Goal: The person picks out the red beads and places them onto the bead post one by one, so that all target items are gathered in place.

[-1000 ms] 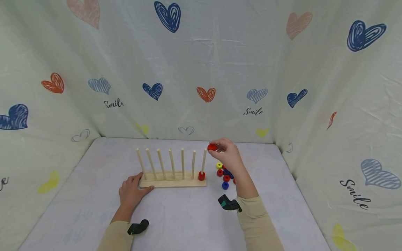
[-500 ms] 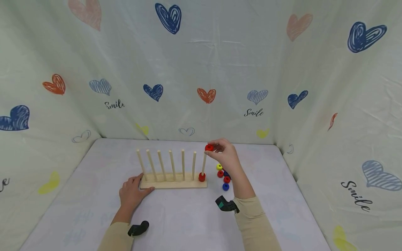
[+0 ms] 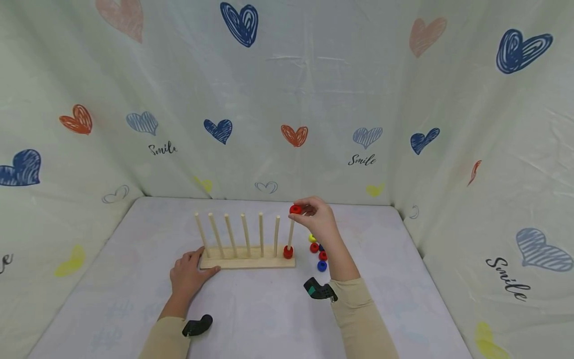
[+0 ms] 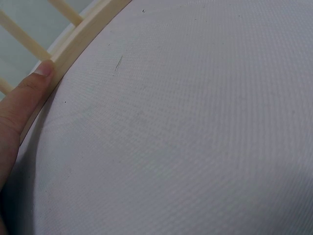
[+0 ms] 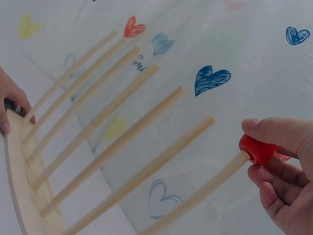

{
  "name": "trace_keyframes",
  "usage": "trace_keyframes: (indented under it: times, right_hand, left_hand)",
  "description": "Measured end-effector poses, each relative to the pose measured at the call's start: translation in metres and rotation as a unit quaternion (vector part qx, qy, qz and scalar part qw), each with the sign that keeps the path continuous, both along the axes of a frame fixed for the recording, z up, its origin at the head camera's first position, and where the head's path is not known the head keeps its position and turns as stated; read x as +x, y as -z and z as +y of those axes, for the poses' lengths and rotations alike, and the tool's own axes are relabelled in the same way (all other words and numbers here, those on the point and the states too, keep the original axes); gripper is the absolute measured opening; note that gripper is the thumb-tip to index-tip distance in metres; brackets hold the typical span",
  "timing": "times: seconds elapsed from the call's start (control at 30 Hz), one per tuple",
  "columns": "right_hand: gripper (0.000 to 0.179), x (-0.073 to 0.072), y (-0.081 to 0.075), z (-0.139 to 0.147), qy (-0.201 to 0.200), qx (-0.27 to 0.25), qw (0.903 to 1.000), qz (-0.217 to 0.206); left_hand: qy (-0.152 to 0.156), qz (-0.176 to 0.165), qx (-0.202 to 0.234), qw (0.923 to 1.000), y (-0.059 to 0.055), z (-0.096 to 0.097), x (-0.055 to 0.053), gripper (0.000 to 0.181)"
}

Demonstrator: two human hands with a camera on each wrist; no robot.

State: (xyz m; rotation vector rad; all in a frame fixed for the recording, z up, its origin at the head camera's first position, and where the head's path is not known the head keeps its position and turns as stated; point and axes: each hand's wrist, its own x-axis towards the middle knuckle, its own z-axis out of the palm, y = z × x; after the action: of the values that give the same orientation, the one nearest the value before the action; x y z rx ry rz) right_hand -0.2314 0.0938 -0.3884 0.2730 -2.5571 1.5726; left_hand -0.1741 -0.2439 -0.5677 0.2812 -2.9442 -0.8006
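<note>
A wooden peg rack [image 3: 247, 262] with a row of upright pegs stands on the table. Its left end is held by my left hand [image 3: 186, 273], thumb along the front edge and fingers round the far side; in the left wrist view the thumb [image 4: 30, 93] presses the base. My right hand [image 3: 319, 219] pinches a red bead [image 3: 295, 210] between thumb and fingers at the top of the rightmost peg. In the right wrist view the bead's hole [image 5: 252, 155] meets that peg's tip. Another red bead [image 3: 288, 252] sits at the foot of the same peg.
Right of the rack lie loose beads, among them a yellow bead [image 3: 312, 238], a red bead [image 3: 314, 248] and a blue bead [image 3: 322, 266]; the right forearm partly hides the group. A curtain printed with hearts [image 3: 294, 135] rises behind the white table [image 3: 260, 314].
My right hand has moved a little left with the red bead, from beside the rightmost peg to over its tip. The left hand and the rack stay put.
</note>
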Motion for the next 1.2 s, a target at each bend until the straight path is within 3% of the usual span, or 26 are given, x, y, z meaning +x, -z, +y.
trace_keyframes:
  times: [1.2]
  right_hand:
    - [0.029, -0.0024, 0.0054, -0.0009, -0.015, 0.007, 0.9986, -0.049]
  left_hand:
    - [0.009, 0.003, -0.001, 1.0, 0.0007, -0.0011, -0.0005, 0.089]
